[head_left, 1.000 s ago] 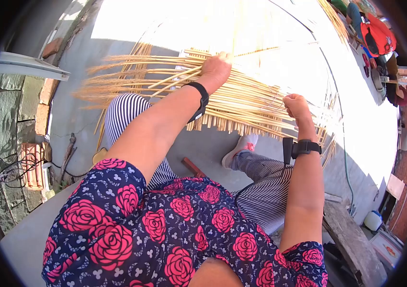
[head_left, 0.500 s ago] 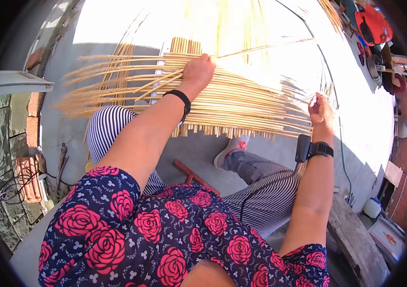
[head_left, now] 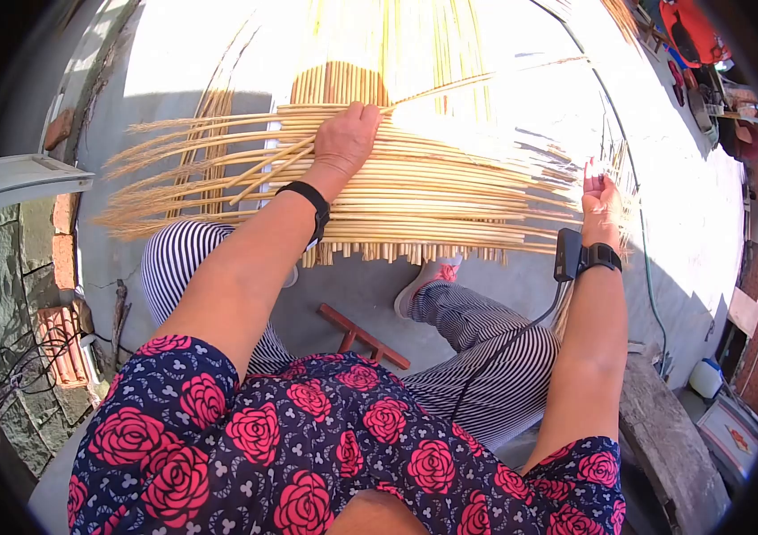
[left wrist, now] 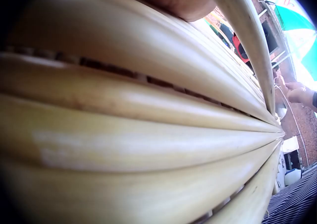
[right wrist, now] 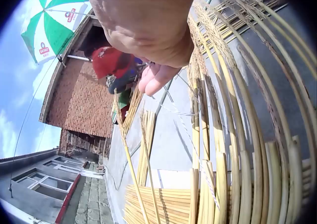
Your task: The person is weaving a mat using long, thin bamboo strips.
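A flat layer of long straw-coloured stalks (head_left: 450,192) lies crosswise in front of the person, feathery tips to the left. Near its far edge the left hand (head_left: 346,141) presses on the layer, fingers curled round a slanting stalk (head_left: 441,88) that sticks out up to the right. In the left wrist view, a stalk (left wrist: 245,30) rises beside a blurred finger. At the layer's right end, the right hand (head_left: 601,198) is raised with curled fingers. A thin white string (right wrist: 204,172) runs over the stalks up to its fingertips, which pinch it.
Beyond the layer, more stalks (head_left: 341,82) lie lengthwise in sunlight. A red-brown stool part (head_left: 363,335) sits between the legs. To the right are a worn plank (head_left: 669,428), a hose (head_left: 651,299) and a red item (head_left: 696,31). A stone wall (head_left: 9,267) stands left.
The right hand has moved right, away from the left hand, and its fingers now point upward. The left hand keeps its place on the stalks while the head view has shifted.
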